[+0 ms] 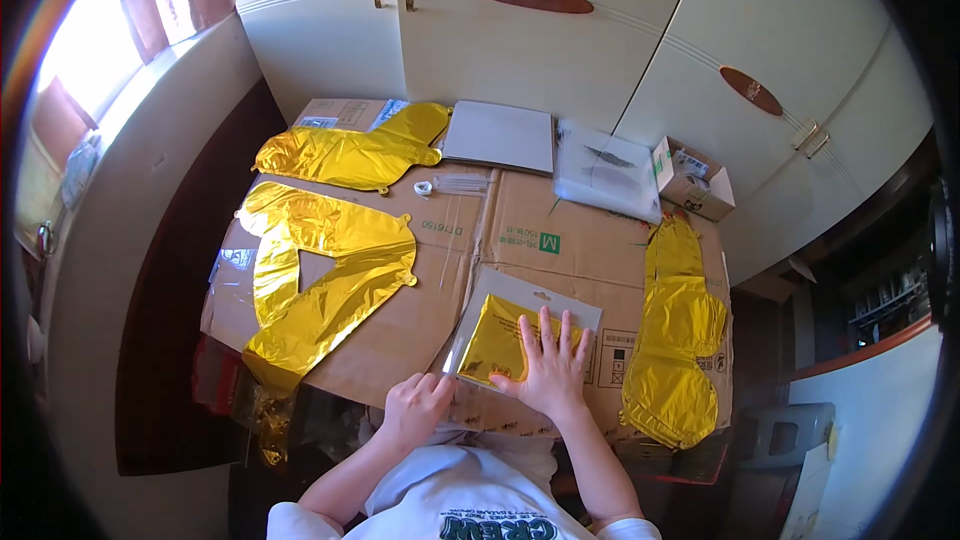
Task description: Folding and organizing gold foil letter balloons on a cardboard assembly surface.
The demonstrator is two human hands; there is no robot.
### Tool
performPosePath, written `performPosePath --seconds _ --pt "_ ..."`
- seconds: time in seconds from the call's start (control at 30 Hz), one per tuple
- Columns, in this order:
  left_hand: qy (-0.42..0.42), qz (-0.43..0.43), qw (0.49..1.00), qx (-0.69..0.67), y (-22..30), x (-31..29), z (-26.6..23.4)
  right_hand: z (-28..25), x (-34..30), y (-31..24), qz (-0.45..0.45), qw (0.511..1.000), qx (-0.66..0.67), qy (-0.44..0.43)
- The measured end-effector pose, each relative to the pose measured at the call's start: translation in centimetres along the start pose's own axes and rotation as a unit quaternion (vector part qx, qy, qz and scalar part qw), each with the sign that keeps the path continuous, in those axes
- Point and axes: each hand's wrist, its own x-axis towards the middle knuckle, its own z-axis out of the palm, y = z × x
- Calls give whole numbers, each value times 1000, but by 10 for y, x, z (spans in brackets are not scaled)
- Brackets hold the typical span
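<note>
A clear flat bag with a hang hole holds a folded gold foil balloon and lies near the front edge of the cardboard. My right hand rests flat on its right part, fingers spread. At the bag's lower left corner my left hand is closed, its curled fingers pinching the edge; the fingertips are partly hidden. Flat gold foil balloons lie around: one at the far left, one with an opening in its middle at the near left, and a curvy one along the right edge.
Flattened cardboard covers the table. Toward the back are a grey-white flat stack, clear plastic bags, a small open box, a white ribbon roll and thin clear sticks. Cabinets stand behind; a grey stool is at right.
</note>
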Motion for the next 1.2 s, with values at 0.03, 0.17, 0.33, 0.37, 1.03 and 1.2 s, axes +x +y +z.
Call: performPosePath --seconds 0.03,0.17,0.33,0.37,1.03,1.2 --pt "-12 -6 1000 -8 0 4 0 0 0 0 1 1000 -2 -2" --pt "-13 -21 998 -58 -2 10 0 0 0 0 2 1000 -6 -6" --pt "-26 -33 999 -25 -7 10 -4 -2 1 -1 4 1000 5 -16" --pt "-34 -37 999 -14 -8 11 -3 -2 1 -1 5 1000 8 -15" --pt "68 40 997 13 -4 19 1 -2 1 -1 4 1000 2 -11" --pt "75 39 996 41 -5 16 7 -1 1 -1 4 1000 2 -9"
